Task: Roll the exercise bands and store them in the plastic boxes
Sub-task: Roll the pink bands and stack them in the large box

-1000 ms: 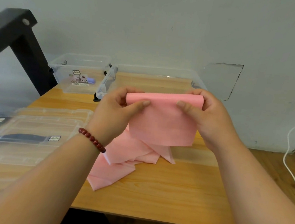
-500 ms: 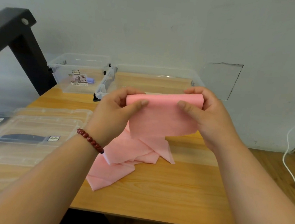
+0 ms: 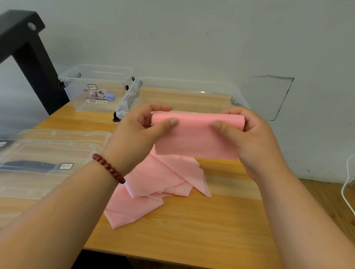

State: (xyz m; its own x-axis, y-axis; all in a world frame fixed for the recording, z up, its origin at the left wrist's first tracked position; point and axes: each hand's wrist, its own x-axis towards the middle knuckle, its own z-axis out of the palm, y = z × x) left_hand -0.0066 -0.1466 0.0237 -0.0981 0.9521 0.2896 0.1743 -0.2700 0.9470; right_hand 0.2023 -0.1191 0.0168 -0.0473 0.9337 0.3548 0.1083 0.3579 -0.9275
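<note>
Left hand (image 3: 138, 128) and right hand (image 3: 245, 136) pinching the pink band's (image 3: 195, 136) rolled top, tail heaped on the wooden surface (image 3: 206, 233), clear boxes (image 3: 95, 86) behind, lids (image 3: 37, 160) at left

Wall (image 3: 203, 29): pale grey-green, plain, matte, evenly lit; stands directly behind the table (image 3: 185, 231).
Table: light wood, visible grain, square front edge.
Wall patch (image 3: 265, 97): rectangular outline with a dark cracked line, behind the table's far right corner.
Frame (image 3: 35, 61): black, angled beam with round fittings, left of the table against the wall.
Floor (image 3: 327, 201): wood boards, right of the table.
Cable (image 3: 342, 187): white, right of the table, running down the wall onto the floor.
</note>
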